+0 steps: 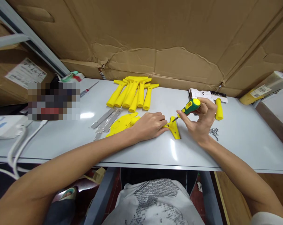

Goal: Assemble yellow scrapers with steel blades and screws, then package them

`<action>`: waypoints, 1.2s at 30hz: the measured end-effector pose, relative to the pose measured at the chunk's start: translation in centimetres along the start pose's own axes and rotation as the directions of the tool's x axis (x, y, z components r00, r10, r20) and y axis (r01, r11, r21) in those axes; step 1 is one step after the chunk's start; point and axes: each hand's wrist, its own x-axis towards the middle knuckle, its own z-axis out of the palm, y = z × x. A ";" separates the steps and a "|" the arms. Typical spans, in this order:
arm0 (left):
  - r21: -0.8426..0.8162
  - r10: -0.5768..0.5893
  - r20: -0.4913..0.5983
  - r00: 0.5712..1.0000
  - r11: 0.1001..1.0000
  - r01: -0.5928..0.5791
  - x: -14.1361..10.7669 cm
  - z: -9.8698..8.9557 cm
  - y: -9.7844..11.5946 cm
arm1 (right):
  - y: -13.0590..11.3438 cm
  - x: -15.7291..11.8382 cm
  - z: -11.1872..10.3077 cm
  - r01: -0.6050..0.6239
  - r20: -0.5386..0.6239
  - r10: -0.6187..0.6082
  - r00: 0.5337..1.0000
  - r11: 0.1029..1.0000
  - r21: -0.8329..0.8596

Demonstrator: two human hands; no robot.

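My left hand (pixel 151 125) is closed round the handle of a yellow scraper (pixel 175 130), whose wide head lies on the grey table. Between the fingers and thumb of my right hand (pixel 201 122) is a green and yellow screwdriver (pixel 191 106). It slants down to the left, its tip at the scraper's head. Just left of my left hand lie flat yellow pieces (pixel 120 124) and several metal blades (pixel 106 121). Small dark screws (pixel 214 133) form a pile right of my right wrist.
Several yellow scraper handles (pixel 132 93) are stacked at the back. Another yellow handle (pixel 219 109) stands near white packets (pixel 200 93) on the right. A second screwdriver (pixel 86 91) lies back left. Cardboard (pixel 155 37) rises behind the table (pixel 141 153).
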 end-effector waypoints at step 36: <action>-0.046 0.039 0.039 0.998 0.998 -0.037 0.0 -0.2 -1.0 | 2.6 1.1 -0.9 -0.211 0.336 0.104 0.936 0.931 0.299</action>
